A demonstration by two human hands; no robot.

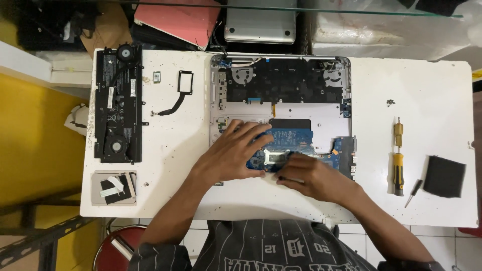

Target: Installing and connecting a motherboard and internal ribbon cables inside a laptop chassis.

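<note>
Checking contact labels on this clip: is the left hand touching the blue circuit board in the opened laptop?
Touching. The head view shows the left hand lying flat on the blue circuit board, its fingers spread over the board's left part with no gap visible.

Blue circuit board lies flat inside opened silver laptop base.

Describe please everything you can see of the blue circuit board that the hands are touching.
The blue circuit board is a flat, irregular blue panel with small components and a silvery square chip frame near its middle. It lies flat in the lower part of the opened laptop shell, reaching its right edge. The left hand rests spread over its left part; the right hand touches its lower edge. Both hands hide parts of it.
</note>
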